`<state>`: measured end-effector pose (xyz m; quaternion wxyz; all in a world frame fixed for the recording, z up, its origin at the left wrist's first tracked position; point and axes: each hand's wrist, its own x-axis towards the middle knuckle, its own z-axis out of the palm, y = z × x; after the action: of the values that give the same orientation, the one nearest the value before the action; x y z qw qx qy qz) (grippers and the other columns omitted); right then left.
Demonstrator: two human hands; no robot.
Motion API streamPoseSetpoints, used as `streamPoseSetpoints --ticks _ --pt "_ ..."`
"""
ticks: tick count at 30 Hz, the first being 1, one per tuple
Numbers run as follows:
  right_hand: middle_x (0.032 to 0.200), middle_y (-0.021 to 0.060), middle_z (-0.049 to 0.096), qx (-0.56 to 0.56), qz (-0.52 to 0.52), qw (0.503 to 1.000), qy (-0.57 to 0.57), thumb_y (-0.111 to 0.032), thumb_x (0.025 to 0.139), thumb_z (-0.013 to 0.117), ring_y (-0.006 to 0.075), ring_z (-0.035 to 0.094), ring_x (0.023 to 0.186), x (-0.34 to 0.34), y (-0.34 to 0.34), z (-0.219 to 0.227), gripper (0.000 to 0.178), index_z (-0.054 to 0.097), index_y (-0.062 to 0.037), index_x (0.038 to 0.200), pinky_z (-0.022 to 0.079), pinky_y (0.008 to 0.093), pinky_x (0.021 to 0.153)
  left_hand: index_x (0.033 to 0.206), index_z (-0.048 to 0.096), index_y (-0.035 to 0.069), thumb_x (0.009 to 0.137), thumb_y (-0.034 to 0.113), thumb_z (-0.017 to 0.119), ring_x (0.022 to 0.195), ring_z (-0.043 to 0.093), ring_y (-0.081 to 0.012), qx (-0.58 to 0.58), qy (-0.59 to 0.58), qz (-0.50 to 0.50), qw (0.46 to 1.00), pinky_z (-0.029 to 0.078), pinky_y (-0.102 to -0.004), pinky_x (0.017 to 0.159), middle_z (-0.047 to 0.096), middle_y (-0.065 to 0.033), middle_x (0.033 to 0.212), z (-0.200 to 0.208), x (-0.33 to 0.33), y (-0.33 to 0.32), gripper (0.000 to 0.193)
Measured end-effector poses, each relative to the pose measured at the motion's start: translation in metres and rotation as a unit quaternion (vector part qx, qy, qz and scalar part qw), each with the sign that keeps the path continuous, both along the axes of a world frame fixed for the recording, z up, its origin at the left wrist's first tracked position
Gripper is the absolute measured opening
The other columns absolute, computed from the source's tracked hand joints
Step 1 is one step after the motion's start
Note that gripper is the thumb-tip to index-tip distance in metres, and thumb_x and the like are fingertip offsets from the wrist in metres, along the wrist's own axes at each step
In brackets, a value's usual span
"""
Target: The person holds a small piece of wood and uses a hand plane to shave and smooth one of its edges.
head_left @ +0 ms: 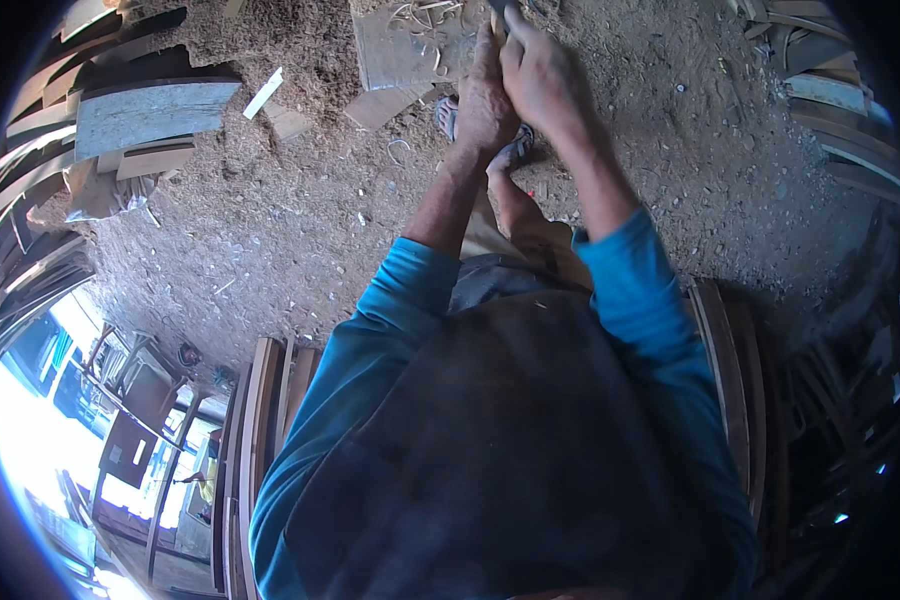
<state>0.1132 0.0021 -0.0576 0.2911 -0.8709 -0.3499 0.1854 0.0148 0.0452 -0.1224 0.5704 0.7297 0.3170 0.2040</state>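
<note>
Both my hands are close together at the top middle, over the dirt floor. My right hand (545,85) is closed, its fingers curled around a dark tool (501,5), which is mostly cut off by the upper edge; its kind cannot be told. Right beside it, my left hand (487,108) points away from me with its fingers pressed together, and what they grip is hidden. Below and to the left of them lies a wide flat board (395,50) with curled wood strips (425,15) on top.
Stacked planks (150,110) line the far left, and more boards (840,100) lie at the far right. Long timbers stand on both sides of me, left (255,400) and right (725,370). My feet (510,150) are under my hands. Shavings litter the floor.
</note>
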Motion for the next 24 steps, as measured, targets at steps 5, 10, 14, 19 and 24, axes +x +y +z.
streamPoseSetpoints --ticks 5,10,14,19,24 --pt "0.099 0.0298 0.072 -0.012 0.038 0.998 0.052 -0.022 0.100 0.056 0.0409 0.073 0.090 -0.004 -0.019 0.032 0.040 0.066 0.0017 0.131 0.059 0.0489 0.082 0.157 0.029 0.005 0.103 0.023 0.057 0.092 0.070 -0.0477 0.112 0.066 -0.024 0.991 0.056 -0.0533 0.076 0.070 -0.0295 0.111 -0.038 -0.004 0.001 0.064" --pt "0.086 0.0312 0.070 -0.032 0.017 0.999 0.031 -0.020 0.099 0.060 0.0419 0.073 0.084 -0.025 -0.030 0.014 0.038 0.066 -0.0077 0.135 0.059 0.0505 0.076 0.157 0.029 0.005 0.104 0.024 0.057 0.086 0.071 -0.0459 -0.054 0.066 -0.023 0.996 0.056 -0.0519 0.072 0.071 -0.0256 0.099 0.014 -0.003 0.008 0.064" --pt "0.091 0.0295 0.071 -0.049 -0.008 0.998 0.033 -0.019 0.100 0.055 0.0409 0.073 0.091 0.019 0.012 0.011 0.041 0.063 -0.0062 0.138 0.060 0.0480 0.078 0.154 0.032 0.002 0.108 0.025 0.051 0.077 0.071 -0.0365 -0.008 0.056 -0.006 0.998 0.056 -0.0456 0.068 0.071 -0.0188 0.089 0.002 -0.003 0.007 0.056" --pt "0.070 -0.0008 0.057 0.125 -0.116 0.953 0.252 -0.027 0.100 0.067 0.0061 0.048 0.059 0.028 -0.026 0.022 0.035 0.070 -0.0037 0.126 0.041 0.0262 0.054 0.130 0.052 0.004 0.111 0.033 0.046 0.066 0.061 -0.0139 -0.423 -0.076 0.052 0.901 0.052 -0.0309 0.062 0.067 -0.0039 0.081 0.036 -0.026 0.012 0.035" --pt "0.070 -0.0046 0.055 0.136 -0.232 0.854 0.446 -0.030 0.100 0.071 0.0024 0.046 0.056 0.007 -0.020 0.086 0.024 0.067 -0.0062 0.098 0.034 0.0209 0.047 0.125 0.058 0.006 0.112 0.033 0.044 0.081 0.065 -0.0154 -0.586 -0.132 -0.012 0.799 0.053 -0.0301 0.073 0.069 -0.0080 0.092 0.105 -0.047 0.022 0.034"
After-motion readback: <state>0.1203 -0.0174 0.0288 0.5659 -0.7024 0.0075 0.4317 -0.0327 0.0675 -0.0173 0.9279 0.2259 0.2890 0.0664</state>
